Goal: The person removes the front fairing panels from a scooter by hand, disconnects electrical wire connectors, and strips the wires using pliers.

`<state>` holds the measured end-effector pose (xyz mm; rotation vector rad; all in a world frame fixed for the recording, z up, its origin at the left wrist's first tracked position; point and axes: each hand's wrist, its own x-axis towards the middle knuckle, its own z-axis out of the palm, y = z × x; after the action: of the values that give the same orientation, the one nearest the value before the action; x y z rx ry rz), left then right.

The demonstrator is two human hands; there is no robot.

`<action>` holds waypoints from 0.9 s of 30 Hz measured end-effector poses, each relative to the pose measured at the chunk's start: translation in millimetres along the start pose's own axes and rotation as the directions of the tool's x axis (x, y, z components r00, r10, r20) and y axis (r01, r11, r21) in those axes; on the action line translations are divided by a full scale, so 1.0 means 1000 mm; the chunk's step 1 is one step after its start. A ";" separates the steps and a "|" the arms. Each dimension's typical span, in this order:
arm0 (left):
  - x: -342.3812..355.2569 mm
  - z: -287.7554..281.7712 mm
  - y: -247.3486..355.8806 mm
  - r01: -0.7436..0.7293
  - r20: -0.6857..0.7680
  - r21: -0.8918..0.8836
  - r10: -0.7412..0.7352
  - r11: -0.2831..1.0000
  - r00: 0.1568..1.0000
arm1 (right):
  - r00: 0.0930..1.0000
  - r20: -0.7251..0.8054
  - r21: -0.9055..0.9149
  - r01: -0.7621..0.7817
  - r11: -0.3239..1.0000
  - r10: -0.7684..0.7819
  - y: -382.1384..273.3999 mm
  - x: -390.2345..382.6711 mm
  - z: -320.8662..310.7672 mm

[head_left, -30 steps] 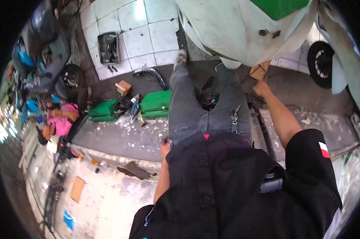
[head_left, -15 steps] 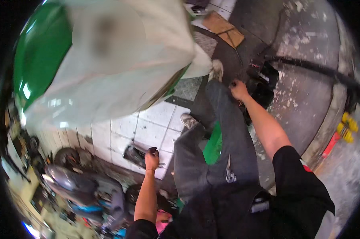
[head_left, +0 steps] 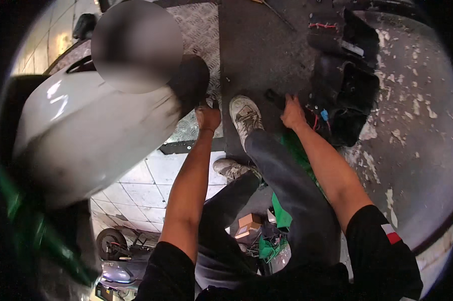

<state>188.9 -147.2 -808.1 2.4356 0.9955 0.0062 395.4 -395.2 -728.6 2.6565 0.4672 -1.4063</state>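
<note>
My left hand (head_left: 207, 118) is closed beside the dark rounded part (head_left: 194, 83) under the white bodywork (head_left: 101, 135) of a vehicle. A thin dark piece sticks up at its fingers, too small to name. Over the dark floor, my right hand (head_left: 292, 113) grips a small black piece (head_left: 274, 98), whose kind I cannot make out. Close to that hand, on the right, lie black box-shaped parts (head_left: 356, 85) with red and blue wiring (head_left: 324, 115). One of my shoes (head_left: 246, 118) stands between the two hands.
A worn metal tread plate (head_left: 201, 30) lies beside the bodywork, with white tiles (head_left: 141, 185) nearer me. Green bodywork (head_left: 41, 226) is at left. A parked motorcycle (head_left: 118, 266) and a cardboard box (head_left: 249, 226) appear lower down. Scuffed grey floor (head_left: 412, 135) spans the right.
The view has shifted closer to the floor and bodywork. My left hand has gone from above the white tiles to beside the dark rounded part; my right hand remains near the black parts.
</note>
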 end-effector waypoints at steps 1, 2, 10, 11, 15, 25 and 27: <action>0.005 0.011 -0.009 -0.138 0.010 0.158 0.138 0.978 0.990 | 1.000 0.027 -0.030 -0.010 1.000 0.011 0.000 0.006 0.004; 0.009 0.020 -0.015 -0.240 0.106 0.323 0.217 0.915 0.970 | 0.999 0.030 -0.035 -0.025 0.999 0.026 -0.001 0.012 0.006; 0.043 -0.001 0.016 -0.189 0.209 0.007 0.184 0.982 0.961 | 0.985 -0.163 0.110 0.081 0.991 -0.062 0.010 0.029 0.011; 0.050 -0.001 0.029 -0.181 0.148 -0.097 0.194 0.979 0.970 | 0.993 -0.076 0.088 0.100 0.991 -0.093 0.012 0.029 0.012; 0.071 0.015 0.067 -0.137 0.036 -0.215 0.148 0.967 0.988 | 0.964 -0.180 0.017 0.200 0.980 -0.194 0.005 0.007 0.013; 0.057 -0.076 0.151 0.254 0.323 -0.440 -0.112 0.862 0.940 | 0.994 -0.106 0.640 0.098 0.762 -0.039 -0.039 -0.036 -0.097; 0.024 -0.141 0.205 0.138 0.178 -0.621 -0.034 0.771 0.984 | 0.998 -0.008 0.813 -0.030 0.581 0.064 -0.054 -0.064 -0.126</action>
<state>314.1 -191.4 -596.7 1.7373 0.8557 0.1014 444.6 -329.5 -600.9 3.3209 -0.3963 -1.8974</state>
